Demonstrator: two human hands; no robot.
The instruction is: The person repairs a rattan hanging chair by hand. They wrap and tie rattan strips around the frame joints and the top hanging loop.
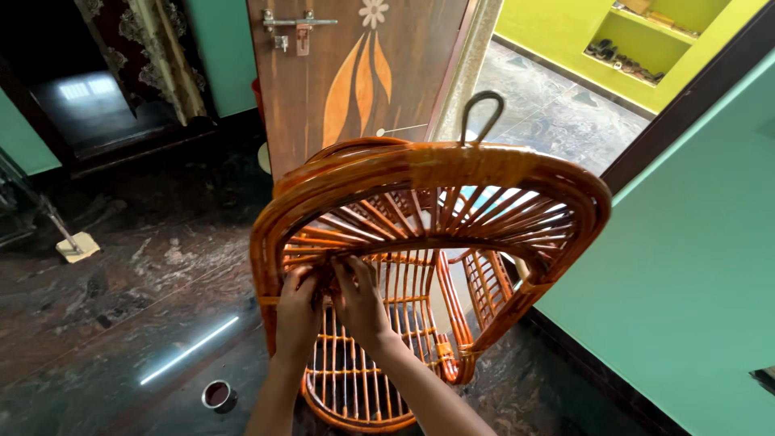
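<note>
both hands, left (pixel 297 311) and right (pixel 359 303), fingers pinching cane chair (pixel 452 173) weave.

The orange-brown cane swing chair (pixel 428 266) hangs upright before me from a metal hook loop at its twelve o'clock. Its thick bundled rim arches over the top, glossy, with slats fanning from the rim. The woven slatted seat sits low at six o'clock, above the dark floor.
</note>
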